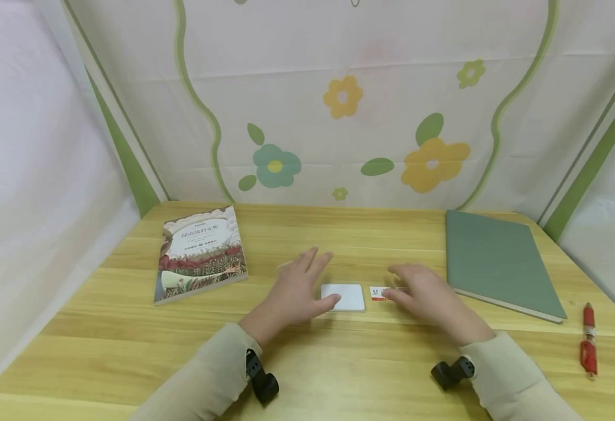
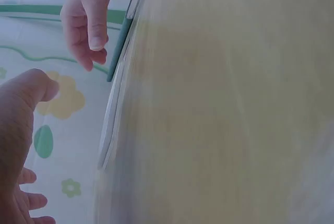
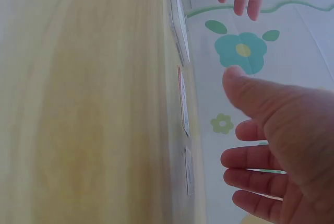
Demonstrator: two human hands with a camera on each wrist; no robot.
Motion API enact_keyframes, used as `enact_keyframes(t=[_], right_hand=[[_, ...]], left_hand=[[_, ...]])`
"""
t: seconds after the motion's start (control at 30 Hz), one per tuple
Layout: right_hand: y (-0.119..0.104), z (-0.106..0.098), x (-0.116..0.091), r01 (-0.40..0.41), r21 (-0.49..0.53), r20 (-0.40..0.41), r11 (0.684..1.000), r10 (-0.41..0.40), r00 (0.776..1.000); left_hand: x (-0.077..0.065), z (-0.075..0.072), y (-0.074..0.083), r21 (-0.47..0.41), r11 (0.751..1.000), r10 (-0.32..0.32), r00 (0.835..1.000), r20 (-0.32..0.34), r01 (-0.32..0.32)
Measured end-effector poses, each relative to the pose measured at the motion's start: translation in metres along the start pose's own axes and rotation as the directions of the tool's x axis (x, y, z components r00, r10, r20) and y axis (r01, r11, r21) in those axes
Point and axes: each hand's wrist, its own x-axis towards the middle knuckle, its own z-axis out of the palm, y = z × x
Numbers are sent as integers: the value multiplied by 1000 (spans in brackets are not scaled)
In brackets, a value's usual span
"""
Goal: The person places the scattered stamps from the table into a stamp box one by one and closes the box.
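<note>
My left hand (image 1: 298, 292) hovers with spread fingers beside a flat white rectangle with rounded corners (image 1: 346, 298), its thumb overlapping that piece's left part in the head view. To the right, a small card with a "U" logo and a red-orange edge (image 1: 376, 293) lies partly hidden under my right hand (image 1: 422, 294). That hand's fingers are relaxed, with nothing between them. The right wrist view shows both hands raised off the tabletop and thin cards (image 3: 183, 103) lying along it, a second small one (image 3: 189, 174) nearest the right hand.
A paperback with an illustrated cover (image 1: 202, 254) lies at the back left of the wooden table (image 1: 339, 374). A green hardcover book (image 1: 502, 263) is at the back right, and a red pen (image 1: 588, 339) rests near the right edge. Behind hangs a flower-patterned curtain (image 1: 296, 88).
</note>
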Motion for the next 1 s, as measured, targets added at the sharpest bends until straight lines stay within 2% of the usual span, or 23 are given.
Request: enact_keyframes(t=[0.27, 0.47, 0.7, 0.87, 1.0], right_hand=[[2, 8, -1, 72, -20, -22, 997, -73, 997], [0, 11, -1, 59, -22, -22, 998, -59, 998], [-3, 14, 2, 43, -2, -8, 999, -43, 999], [-2, 17, 3, 48, 10, 1, 999, -48, 999], [-1, 17, 4, 48, 24, 7, 999, -49, 999]], left_hand=[[-1, 9, 2, -102, 994, 51, 998, 32, -47], [0, 16, -1, -167, 985, 51, 997, 50, -42], [-2, 22, -6, -280, 959, 55, 997, 62, -35], [-2, 25, -9, -297, 954, 43, 997, 64, -22], [-1, 28, -12, -339, 941, 38, 998, 48, -20]])
